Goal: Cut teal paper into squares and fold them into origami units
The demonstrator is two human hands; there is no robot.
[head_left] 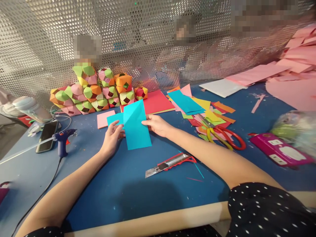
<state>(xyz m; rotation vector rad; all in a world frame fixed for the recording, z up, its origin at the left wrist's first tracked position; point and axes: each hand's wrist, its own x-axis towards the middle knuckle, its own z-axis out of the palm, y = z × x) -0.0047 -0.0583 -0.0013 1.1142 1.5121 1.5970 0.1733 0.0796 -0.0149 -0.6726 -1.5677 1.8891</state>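
Note:
A bright blue sheet of paper [137,128] with a crease near its top is held up above the table. My right hand [158,125] pinches its right edge between thumb and fingers. At the sheet's left edge is my left hand [113,137], with fingers curled and the tips partly hidden behind the paper. Another piece of blue paper [115,118] shows just behind my left fingers; whether it touches them I cannot tell. In front of the sheet, a red utility knife [170,163] lies on the table with its blade out.
Folded paper blocks [92,93] are stacked against the perforated metal screen [148,42]. A glue gun [61,141] and phone [46,136] lie left. Scissors [222,135] rest by coloured paper scraps [209,112]. A magenta case [278,149] and pink paper [293,69] are at right.

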